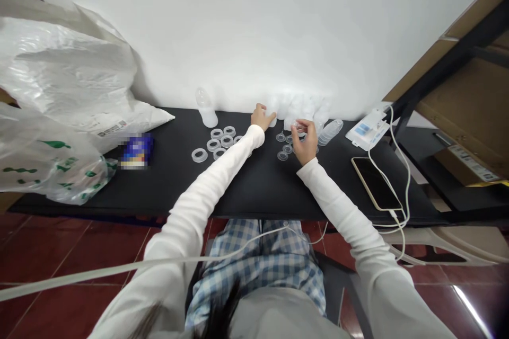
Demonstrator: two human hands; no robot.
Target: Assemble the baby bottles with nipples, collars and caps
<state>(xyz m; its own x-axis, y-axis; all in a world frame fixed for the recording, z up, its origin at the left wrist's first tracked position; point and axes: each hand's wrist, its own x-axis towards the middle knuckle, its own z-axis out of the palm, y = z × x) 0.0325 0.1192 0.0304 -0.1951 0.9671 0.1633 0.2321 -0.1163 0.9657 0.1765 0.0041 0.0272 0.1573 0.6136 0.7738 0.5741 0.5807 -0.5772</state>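
Hair [227, 311] at six o'clock; toward twelve, left hand [260, 118] by bottle [272, 123], right hand [306, 143] beside discs [282, 156]; cannot tell either grip.

Workshop-type rm., exact kind unclear: batch of plastic rings [199, 160] on blk. table [170, 185], cardboard box [463, 165] on adj. shelf [422, 147], red-tiled flr. [35, 246]

Left hand [261, 118] reaches farther forward than right hand [305, 143], fingers [309, 127] bent.
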